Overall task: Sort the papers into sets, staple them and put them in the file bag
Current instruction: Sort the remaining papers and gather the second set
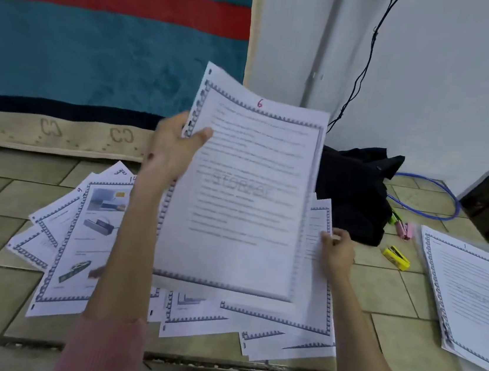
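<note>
page 6 sheaf [245, 191] raised, tilted | loose pages [82, 242] scattered on floor

Bare tiled floor [378, 289] open between scattered bordered white sheets [82, 242] and stacked bordered white sheets [473, 293]; small yellow stapler [396, 257], crumpled black cloth [356, 193] crowd far end.

Left hand [174, 143] gripping sheaf [242, 191] marked 6, right hand [336, 252] pinching its edge; loose papers [85, 243] fanned on floor [4, 196], stapler [396, 257] near stack [476, 294].
</note>
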### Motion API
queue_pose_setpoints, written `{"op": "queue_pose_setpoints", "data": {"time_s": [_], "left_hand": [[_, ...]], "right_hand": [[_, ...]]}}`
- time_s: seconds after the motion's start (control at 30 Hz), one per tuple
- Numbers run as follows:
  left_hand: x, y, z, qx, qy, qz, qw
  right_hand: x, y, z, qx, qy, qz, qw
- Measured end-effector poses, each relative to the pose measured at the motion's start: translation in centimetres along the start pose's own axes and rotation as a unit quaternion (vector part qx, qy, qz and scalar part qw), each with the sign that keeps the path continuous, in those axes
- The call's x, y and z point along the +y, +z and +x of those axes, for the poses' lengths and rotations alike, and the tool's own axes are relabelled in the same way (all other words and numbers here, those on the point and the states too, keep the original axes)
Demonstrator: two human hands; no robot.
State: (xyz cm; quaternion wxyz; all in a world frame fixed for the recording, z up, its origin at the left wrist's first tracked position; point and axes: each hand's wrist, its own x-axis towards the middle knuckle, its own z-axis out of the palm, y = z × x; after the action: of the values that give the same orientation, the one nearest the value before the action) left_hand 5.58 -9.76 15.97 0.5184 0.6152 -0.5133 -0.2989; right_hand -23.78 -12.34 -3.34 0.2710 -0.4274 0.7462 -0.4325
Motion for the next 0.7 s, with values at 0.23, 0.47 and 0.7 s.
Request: {"op": "queue_pose_setpoints", "data": {"time_s": [0.23,0.47,0.7], "left_hand": [[-10.6,8.7,-0.9,-0.097,-0.125,0.116,0.981],[-13.9,11.3,-3.5,-0.129,-0.188,0.068,0.971],[-17.8,-1.0,-1.7,0.198,-0.211,0.301,0.909]], "right_hand": [[1.1,-1.1,-0.2,-0.107,0.032,0.134,0.985],[0.7,-1.3,0.8,-0.231,0.066,0.089,0.967],[-0.7,0.1,1.7,-0.172,-0.027,-0.016,0.985]]}}
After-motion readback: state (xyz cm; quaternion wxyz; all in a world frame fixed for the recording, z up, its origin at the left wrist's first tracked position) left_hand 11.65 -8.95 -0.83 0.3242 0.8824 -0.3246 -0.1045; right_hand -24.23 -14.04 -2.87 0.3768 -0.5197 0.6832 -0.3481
